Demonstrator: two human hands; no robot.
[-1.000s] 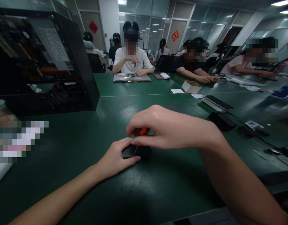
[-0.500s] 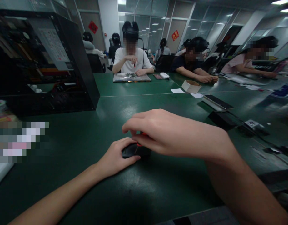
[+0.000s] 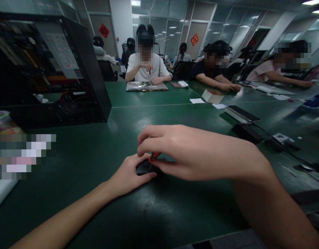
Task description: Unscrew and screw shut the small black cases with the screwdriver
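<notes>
My left hand (image 3: 128,174) lies on the table with its thumb and fingers closed around a dark, rounded object like a computer mouse (image 3: 143,169). Above it, my right hand (image 3: 184,152) is bent over at the wrist, its fingers curled around a red and black screwdriver (image 3: 154,156). The thin shaft points down at the mouse's top; whether the tip touches it I cannot tell. My right hand hides the mouse's right side and part of the screwdriver handle.
On the green table (image 3: 84,155), an open black computer case (image 3: 97,76) stands left, near a plastic jar (image 3: 3,121). To the right are a small box (image 3: 212,95), a flat black-topped item (image 3: 242,113) and cables. A co-worker (image 3: 146,65) sits opposite, working on a flat panel (image 3: 132,87).
My right hand has shifted slightly down and to the right, and its fingers have moved apart from the thumb. More of the screwdriver handle shows. The left hand stays on the mouse.
</notes>
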